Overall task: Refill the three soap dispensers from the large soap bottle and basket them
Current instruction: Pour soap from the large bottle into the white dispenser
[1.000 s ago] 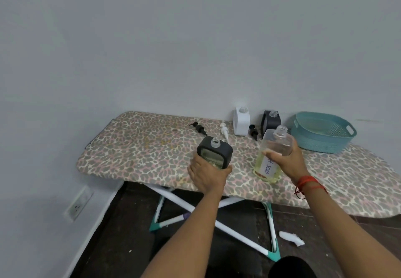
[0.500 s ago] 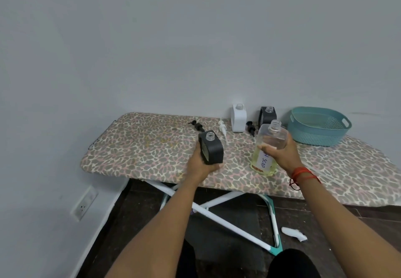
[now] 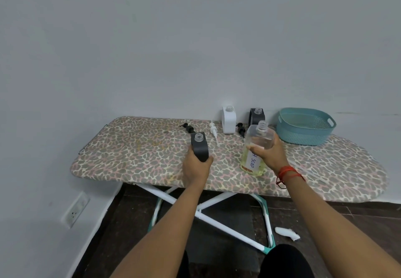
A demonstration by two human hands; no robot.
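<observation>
My left hand [image 3: 196, 166] grips a black soap dispenser [image 3: 200, 146] with its neck open, held above the leopard-print ironing board [image 3: 138, 154]. My right hand [image 3: 269, 152] holds the large clear soap bottle [image 3: 257, 149], uncapped, with yellow soap in its lower part and a "SOAP" label; it stands or hovers at the board's front. A white dispenser [image 3: 229, 119] and a second black dispenser [image 3: 256, 116] stand open at the back by the wall. The teal basket [image 3: 303, 135] sits at the back right.
Two black pump heads [image 3: 188, 128] [image 3: 240, 129] and a white pump head [image 3: 214, 131] lie loose on the board. The wall runs close behind. A white object [image 3: 287, 232] lies on the dark floor by the board's legs. A wall socket [image 3: 76, 210] sits low left.
My left hand has turned the black dispenser edge-on and lifted it slightly. The large bottle in my right hand has stayed about where it was.
</observation>
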